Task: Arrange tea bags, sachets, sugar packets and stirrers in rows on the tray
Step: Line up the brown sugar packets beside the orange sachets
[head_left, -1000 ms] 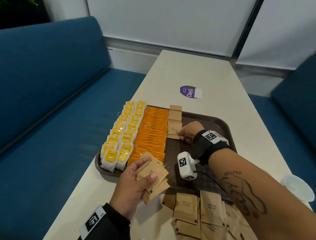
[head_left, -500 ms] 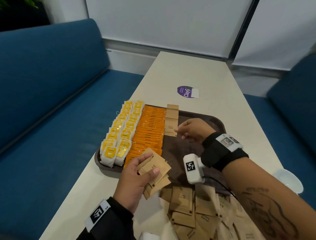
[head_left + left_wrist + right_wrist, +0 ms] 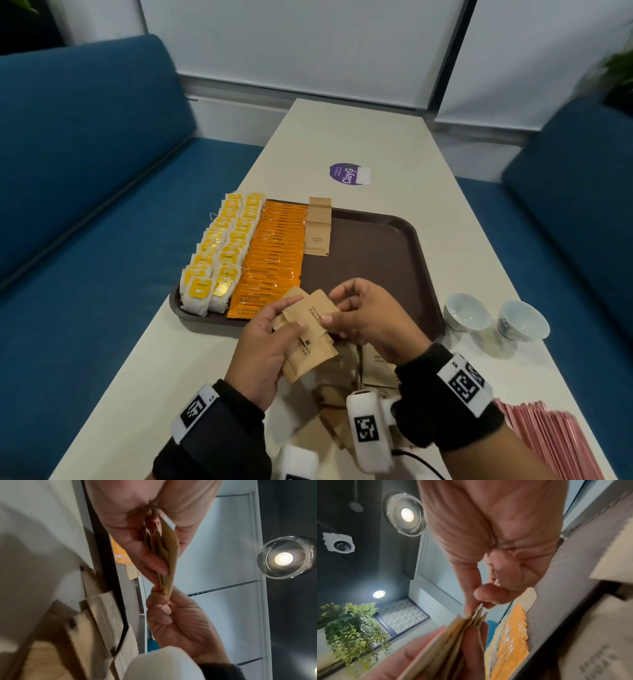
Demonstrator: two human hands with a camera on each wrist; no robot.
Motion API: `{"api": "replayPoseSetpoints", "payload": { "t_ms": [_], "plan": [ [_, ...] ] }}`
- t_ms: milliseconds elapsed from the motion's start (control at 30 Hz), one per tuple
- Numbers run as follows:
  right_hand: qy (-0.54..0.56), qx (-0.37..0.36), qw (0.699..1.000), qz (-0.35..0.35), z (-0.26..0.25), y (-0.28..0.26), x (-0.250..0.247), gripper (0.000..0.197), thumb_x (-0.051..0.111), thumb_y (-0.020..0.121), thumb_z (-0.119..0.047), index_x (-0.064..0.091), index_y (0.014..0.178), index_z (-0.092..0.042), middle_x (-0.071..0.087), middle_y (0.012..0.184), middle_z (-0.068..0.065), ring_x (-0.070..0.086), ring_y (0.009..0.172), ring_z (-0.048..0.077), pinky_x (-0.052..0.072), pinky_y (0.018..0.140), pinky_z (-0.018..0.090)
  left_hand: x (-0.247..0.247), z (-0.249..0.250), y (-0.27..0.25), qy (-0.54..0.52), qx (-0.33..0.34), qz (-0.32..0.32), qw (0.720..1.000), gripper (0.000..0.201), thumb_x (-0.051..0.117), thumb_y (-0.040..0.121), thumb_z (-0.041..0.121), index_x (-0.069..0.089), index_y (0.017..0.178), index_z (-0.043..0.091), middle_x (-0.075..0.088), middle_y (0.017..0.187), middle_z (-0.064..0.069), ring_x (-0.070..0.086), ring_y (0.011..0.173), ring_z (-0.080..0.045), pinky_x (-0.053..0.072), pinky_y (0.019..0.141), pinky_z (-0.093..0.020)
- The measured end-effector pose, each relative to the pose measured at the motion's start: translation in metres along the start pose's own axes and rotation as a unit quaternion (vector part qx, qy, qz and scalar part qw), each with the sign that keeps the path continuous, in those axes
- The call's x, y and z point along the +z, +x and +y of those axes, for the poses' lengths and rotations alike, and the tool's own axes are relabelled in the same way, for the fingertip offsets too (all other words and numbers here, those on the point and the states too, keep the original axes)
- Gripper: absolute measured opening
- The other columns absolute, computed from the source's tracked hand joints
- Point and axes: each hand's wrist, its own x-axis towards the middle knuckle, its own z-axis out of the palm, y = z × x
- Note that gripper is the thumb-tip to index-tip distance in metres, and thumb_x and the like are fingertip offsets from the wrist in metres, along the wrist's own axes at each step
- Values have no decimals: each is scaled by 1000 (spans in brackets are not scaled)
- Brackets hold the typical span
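Note:
On the brown tray (image 3: 383,246) lie two rows of yellow-tagged tea bags (image 3: 222,250), a row of orange coffee sachets (image 3: 274,253) and a short row of brown sugar packets (image 3: 318,226). My left hand (image 3: 267,339) grips a fanned stack of brown sugar packets (image 3: 308,339) over the tray's near edge. My right hand (image 3: 366,315) pinches the top packet's right edge between thumb and forefinger. In the left wrist view that pinch on the stack (image 3: 169,555) shows edge-on; the right wrist view shows the fingertips (image 3: 488,596) on the packet edges (image 3: 471,623).
Loose brown sugar packets (image 3: 373,366) lie on the table below my hands. Pink stirrers (image 3: 555,438) lie at the lower right. Two white cups (image 3: 496,315) stand right of the tray. A purple sticker (image 3: 349,173) sits farther up the table. Blue benches flank both sides.
My right hand has left the sugar row on the tray and come back to the stack in my left hand, now pinching its top packet. The view has tilted down.

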Motion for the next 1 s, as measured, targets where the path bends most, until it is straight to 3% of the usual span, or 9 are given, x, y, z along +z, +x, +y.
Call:
{"api": "replayPoseSetpoints", "payload": {
  "t_ms": [100, 167, 267, 333, 467, 567, 700, 867, 1000],
  "plan": [
    [38, 2, 999, 27, 7, -1, -2, 38, 73, 75, 2, 52, 103, -13, 62, 82, 8, 60, 64, 17, 40, 39, 15, 2, -3, -2, 8, -8, -1, 1000, 40, 53, 83, -14, 61, 99, 21, 69, 99, -10, 64, 82, -22, 53, 62, -30],
    [90, 26, 995, 21, 9, 0, -2, 37, 72, 76, 2, 53, 107, -8, 64, 84, 10, 60, 59, 14, 37, 38, 16, 4, -3, -2, 10, -4, 1, 1000, 40, 54, 82, -14, 61, 100, 21, 69, 100, -10, 64, 85, -23, 54, 66, -32],
    [110, 68, 992, -14, 11, 1, -1, 14, 69, 82, -8, 58, 89, -5, 68, 69, 6, 53, 48, 7, 32, 37, 15, 5, -1, 2, 17, 16, 13, 1000, 39, 58, 81, -12, 61, 101, 22, 69, 99, -8, 64, 86, -20, 54, 68, -31],
    [104, 71, 992, -16, 10, 4, -1, 12, 68, 83, -11, 57, 80, -7, 67, 63, 3, 53, 47, 7, 30, 36, 15, 5, 0, 5, 29, 24, 16, 999, 41, 61, 79, -11, 60, 106, 20, 69, 100, -7, 65, 88, -19, 55, 68, -30],
    [136, 55, 989, 9, -1, 18, -7, 7, 64, 86, -11, 59, 82, -8, 65, 74, 10, 52, 55, 12, 31, 37, 16, 3, 0, 10, 21, 19, 17, 999, 42, 59, 80, -12, 59, 109, 19, 67, 107, -10, 63, 95, -24, 54, 76, -35],
    [78, 18, 995, 62, -20, 41, -20, 4, 61, 89, -11, 60, 91, -8, 66, 74, 6, 54, 52, 7, 33, 35, 14, -4, 0, 14, 20, 15, 21, 999, 39, 58, 82, -9, 60, 103, 23, 66, 110, -8, 63, 95, -22, 56, 71, -32],
    [-3, -9, 994, 112, -42, 87, -33, 11, 59, 90, -6, 52, 88, -14, 66, 82, 7, 54, 47, 7, 34, 33, 14, -12, 2, 18, 6, 5, 29, 1000, 38, 59, 83, -7, 59, 105, 24, 65, 109, -5, 63, 95, -24, 55, 68, -32],
    [-92, 34, 989, 114, -42, 138, -32, 18, 58, 89, 0, 49, 92, -15, 63, 106, 15, 55, 59, 13, 35, 31, 11, -18, 4, 24, 5, -6, 39, 999, 37, 59, 84, -6, 60, 104, 25, 64, 109, -3, 62, 99, -25, 52, 66, -32],
    [-87, 66, 989, 98, -37, 159, -28, 17, 56, 91, 1, 47, 100, -10, 63, 111, 16, 54, 60, 14, 34, 30, 10, -24, 7, 27, 15, -5, 44, 999, 37, 59, 83, -5, 60, 104, 26, 63, 107, 2, 62, 100, -24, 53, 63, -27]
  ]
}}
